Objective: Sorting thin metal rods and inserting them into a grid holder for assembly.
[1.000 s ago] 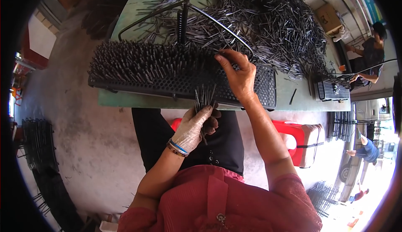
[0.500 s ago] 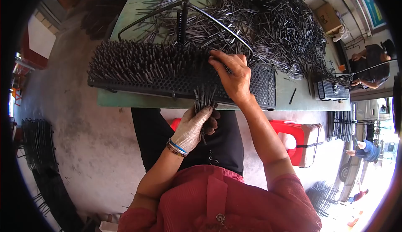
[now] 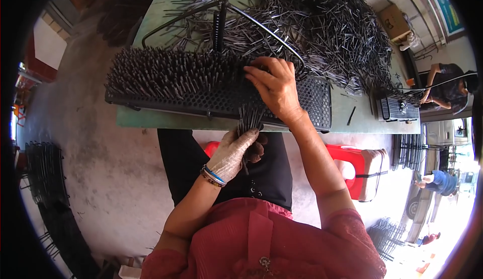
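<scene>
My left hand, in a pale glove with dark fingers, grips a bundle of thin dark metal rods just off the near edge of a black perforated rack. The bundle's tips point up and away from me. Bare, my right hand is over the rack with its fingers bent and pinched together, at the right edge of the rods standing upright in the holes. What lies between those fingertips is too small to make out. Holes to the right of this hand show no rods.
A large heap of loose dark rods covers the far side of the green table. A black metal stand rises behind the rack. At right, another person works by a second rack. A red stool stands below.
My right hand has shifted slightly left and its fingers have drawn together. My left hand with the rod bundle has moved a little right. The person at right has changed posture.
</scene>
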A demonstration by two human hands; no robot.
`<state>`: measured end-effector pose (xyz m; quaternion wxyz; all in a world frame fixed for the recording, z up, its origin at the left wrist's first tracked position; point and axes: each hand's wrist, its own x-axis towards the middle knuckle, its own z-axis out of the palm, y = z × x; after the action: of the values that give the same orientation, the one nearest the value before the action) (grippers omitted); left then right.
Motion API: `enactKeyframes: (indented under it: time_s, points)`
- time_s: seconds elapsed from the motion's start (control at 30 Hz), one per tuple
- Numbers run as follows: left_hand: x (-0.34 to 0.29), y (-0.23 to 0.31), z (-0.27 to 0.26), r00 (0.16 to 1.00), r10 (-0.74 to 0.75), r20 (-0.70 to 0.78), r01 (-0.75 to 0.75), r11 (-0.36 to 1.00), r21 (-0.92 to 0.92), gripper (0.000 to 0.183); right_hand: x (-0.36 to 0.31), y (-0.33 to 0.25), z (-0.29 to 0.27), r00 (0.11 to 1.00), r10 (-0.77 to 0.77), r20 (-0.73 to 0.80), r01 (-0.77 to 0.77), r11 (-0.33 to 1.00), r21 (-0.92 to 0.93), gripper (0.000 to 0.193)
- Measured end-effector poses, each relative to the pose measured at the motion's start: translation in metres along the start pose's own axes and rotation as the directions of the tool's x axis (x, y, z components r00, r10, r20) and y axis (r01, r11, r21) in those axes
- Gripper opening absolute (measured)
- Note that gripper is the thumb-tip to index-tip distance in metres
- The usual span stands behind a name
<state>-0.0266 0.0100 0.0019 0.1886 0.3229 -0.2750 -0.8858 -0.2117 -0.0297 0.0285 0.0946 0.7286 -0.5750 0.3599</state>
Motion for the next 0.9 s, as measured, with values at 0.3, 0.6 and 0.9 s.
enactKeyframes:
  time_s: [0.3, 0.6, 0.9]
  points:
    - [-0.001, 0.0, -0.003, 0.995, 0.076, -0.064, -0.08, 0.995, -0.066, 0.023, -0.014, -0.013, -0.025, 0.932, 0.361, -0.025, -0.345, 0.906, 0.244, 0.023]
    - [-0.001, 0.0, 0.011, 0.993, 0.12, -0.013, -0.119, 0.991, 0.06, 0.025, -0.037, -0.023, -0.041, 0.616, 0.56, 0.554, -0.787, 0.423, 0.448, 0.025]
    - [0.003, -0.004, 0.008, 0.991, 0.113, -0.068, -0.11, 0.993, 0.048, 0.022, -0.023, -0.007, -0.052, 0.683, 0.71, 0.169, -0.619, 0.441, 0.65, 0.023]
